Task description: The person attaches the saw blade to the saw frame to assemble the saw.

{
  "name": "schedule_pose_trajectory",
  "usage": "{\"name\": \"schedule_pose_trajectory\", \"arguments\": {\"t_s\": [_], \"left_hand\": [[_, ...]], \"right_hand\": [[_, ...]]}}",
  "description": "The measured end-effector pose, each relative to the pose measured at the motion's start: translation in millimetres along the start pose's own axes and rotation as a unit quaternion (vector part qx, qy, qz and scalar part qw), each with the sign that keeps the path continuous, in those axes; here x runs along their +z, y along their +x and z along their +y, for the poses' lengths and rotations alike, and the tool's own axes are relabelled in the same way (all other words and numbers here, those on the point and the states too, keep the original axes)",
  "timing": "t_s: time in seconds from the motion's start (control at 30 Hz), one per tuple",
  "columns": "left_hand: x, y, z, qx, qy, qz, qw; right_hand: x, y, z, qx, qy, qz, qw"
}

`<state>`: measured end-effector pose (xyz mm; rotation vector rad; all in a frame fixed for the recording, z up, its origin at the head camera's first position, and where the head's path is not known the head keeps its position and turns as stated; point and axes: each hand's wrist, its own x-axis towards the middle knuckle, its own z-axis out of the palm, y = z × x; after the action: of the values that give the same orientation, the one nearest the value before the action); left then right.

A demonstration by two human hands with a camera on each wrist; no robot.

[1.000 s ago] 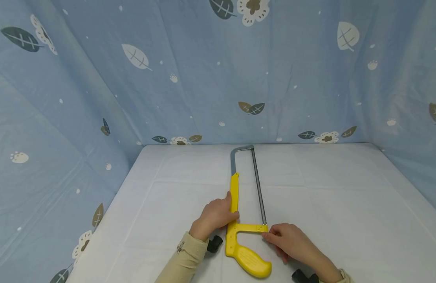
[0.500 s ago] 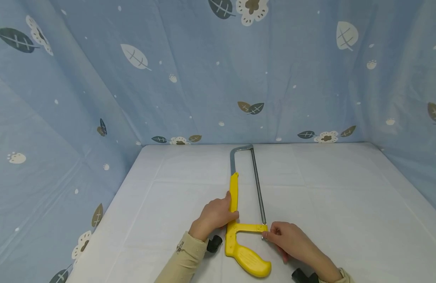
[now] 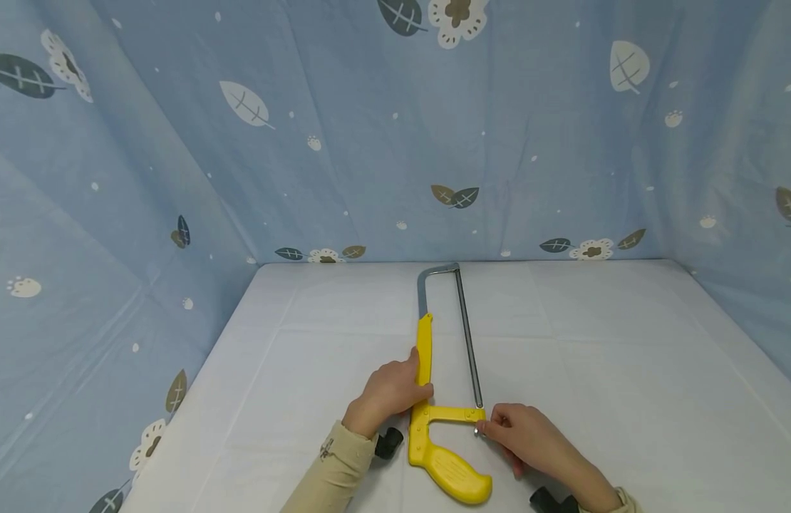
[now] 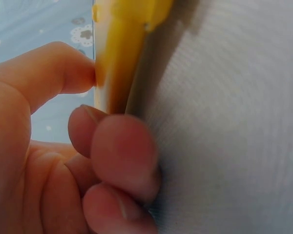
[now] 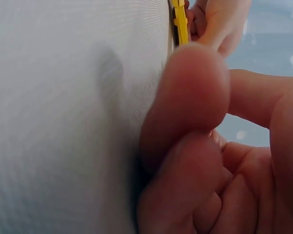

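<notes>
A hacksaw [image 3: 424, 356] with a yellow handle and grey metal front bow lies flat on the white cloth, its blade [image 3: 469, 338] toward the right. My left hand [image 3: 389, 392] grips the yellow part of the frame, thumb on the near side; in the left wrist view the fingers curl under the yellow frame [image 4: 119, 63]. At the end of the short yellow crossarm, my right hand [image 3: 526, 434] pinches a small silver tension screw [image 3: 477, 432] between thumb and fingers. In the right wrist view its curled fingertips hide the screw.
A white cloth [image 3: 626, 399] covers the table. Blue patterned fabric [image 3: 370, 157] hangs at the back and sides. Dark wrist-camera mounts [image 3: 389, 443] sit close to the table by each wrist.
The fingers of my right hand have shifted slightly at the crossarm's end, and the silver screw now shows below the thumb. My left hand and the hacksaw stay in place.
</notes>
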<state>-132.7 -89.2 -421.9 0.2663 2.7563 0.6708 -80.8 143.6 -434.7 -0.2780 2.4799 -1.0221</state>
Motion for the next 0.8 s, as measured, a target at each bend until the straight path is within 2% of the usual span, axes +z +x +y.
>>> {"name": "schedule_pose_trajectory", "arguments": {"t_s": [0.4, 0.8], "left_hand": [[-1.1, 0.3, 0.4, 0.001, 0.008, 0.000, 1.0000], [-1.9, -0.4, 1.4, 0.000, 0.006, -0.001, 1.0000]], "right_hand": [[-2.1, 0.5, 0.8, -0.009, 0.001, 0.000, 1.000], [-2.3, -1.6, -4.2, 0.000, -0.004, 0.004, 1.000]]}}
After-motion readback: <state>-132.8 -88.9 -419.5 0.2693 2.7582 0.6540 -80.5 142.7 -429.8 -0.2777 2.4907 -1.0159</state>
